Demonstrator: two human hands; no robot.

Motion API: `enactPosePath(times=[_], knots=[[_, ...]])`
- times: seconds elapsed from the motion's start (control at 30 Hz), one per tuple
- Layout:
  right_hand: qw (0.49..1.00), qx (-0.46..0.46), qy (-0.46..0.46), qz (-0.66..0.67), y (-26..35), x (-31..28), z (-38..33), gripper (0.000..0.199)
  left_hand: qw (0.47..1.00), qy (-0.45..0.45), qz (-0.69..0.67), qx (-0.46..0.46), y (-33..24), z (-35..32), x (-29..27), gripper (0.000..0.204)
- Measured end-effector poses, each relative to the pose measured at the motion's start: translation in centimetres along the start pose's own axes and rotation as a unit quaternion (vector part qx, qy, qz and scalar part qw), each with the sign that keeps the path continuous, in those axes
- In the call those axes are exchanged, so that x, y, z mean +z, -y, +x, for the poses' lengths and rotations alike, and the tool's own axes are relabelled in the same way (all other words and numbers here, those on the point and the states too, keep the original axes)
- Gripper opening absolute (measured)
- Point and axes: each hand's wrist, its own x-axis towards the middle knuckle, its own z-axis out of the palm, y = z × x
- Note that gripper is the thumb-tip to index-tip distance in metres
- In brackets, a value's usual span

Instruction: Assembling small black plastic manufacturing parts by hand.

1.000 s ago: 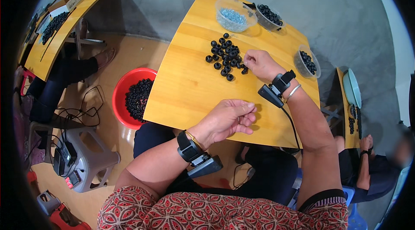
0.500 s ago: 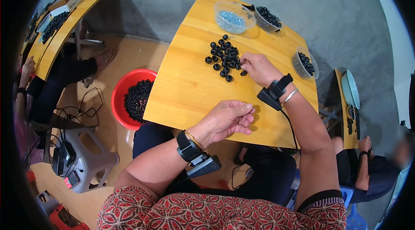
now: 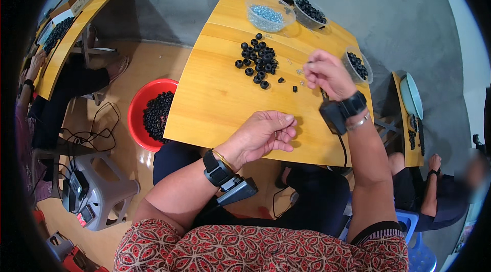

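R hand [image 3: 327, 73] raised over counter [image 3: 209, 105], toward its R side; fingertips bunched, poss. small dark speck there, too blurred to tell if gripping anything. L hand [image 3: 262, 137] over near edge, fingers half-curled, thumb close to fingertips; can't tell if smth fine is pinched.

Black beads [image 3: 262, 58] in loose heap mid-counter, L of R hand. Small black pieces [image 3: 295, 89], two, lie just off heap, R side; tiny clear bits [image 3: 300, 71] scattered btwn heap & R hand.

Progress (judgement): heap lies loose, none seen joined. Much left: pale-blue tub [image 3: 289, 16] at far side well stocked w/ small bits; far bead tub [image 3: 308, 23] next to it & right bead tub [image 3: 369, 69] hold black beads. Red basin [image 3: 134, 117], lower, L of counter, holds many more. Overall share done: can't tell.
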Motion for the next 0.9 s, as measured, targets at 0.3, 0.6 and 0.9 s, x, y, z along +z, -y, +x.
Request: enactPosePath(times=[0.3,0.6,0.9], knots=[[0.969,0.003,0.024,0.246,-3.9,-0.6,-4.1,0.012,1.000,-0.014,-0.005,0.019,0.3,0.2,0.5,0.017],[0.986,0.096,0.023,0.137,-3.8,2.9,-1.9,0.015,0.999,0.023,0.028,-0.016,-0.1,-1.0,0.8,0.019],[0.847,-0.107,0.017,-0.520,-4.5,5.6,2.1,0.023,0.989,0.114,0.090,-0.026,-0.5,-1.7,0.9,0.022]])
